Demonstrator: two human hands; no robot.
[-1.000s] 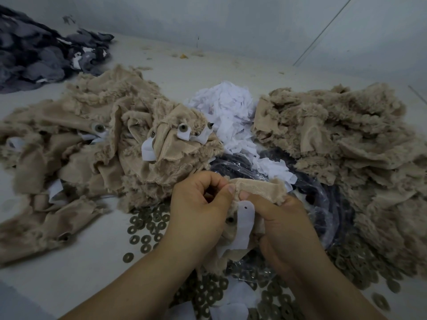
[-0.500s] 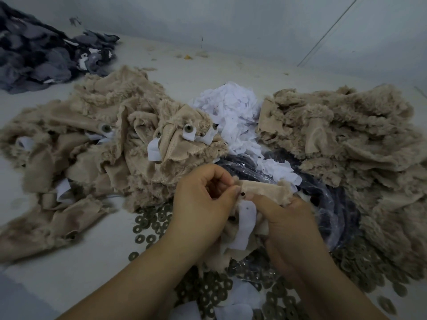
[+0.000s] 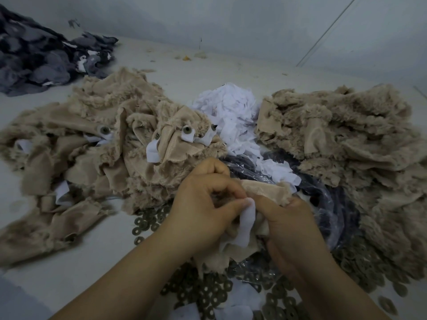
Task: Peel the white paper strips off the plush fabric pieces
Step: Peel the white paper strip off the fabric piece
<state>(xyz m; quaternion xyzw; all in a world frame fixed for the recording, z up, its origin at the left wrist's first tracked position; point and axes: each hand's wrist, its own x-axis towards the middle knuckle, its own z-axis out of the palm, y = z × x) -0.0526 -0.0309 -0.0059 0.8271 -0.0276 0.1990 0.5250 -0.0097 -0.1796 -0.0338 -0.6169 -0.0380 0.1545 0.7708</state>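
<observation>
A tan plush fabric piece (image 3: 263, 189) is held between both hands at the centre front. My left hand (image 3: 203, 204) pinches the top end of a white paper strip (image 3: 246, 224) that hangs down the piece. My right hand (image 3: 288, 222) grips the fabric beside the strip. A heap of tan plush pieces (image 3: 111, 144) with white strips and plastic eyes lies to the left. Another tan heap (image 3: 346, 139) without visible strips lies to the right. Peeled white strips (image 3: 231, 114) are piled between the two heaps.
A dark plastic bag (image 3: 328, 204) lies under the hands. Several flat round washers (image 3: 150, 220) are scattered on the pale table (image 3: 87, 262) in front. Grey fabric scraps (image 3: 41, 56) are heaped at the far left. A wall rises behind.
The white strip has come away at its top end and now hangs from my left fingers; both hands have stayed in place on the piece.
</observation>
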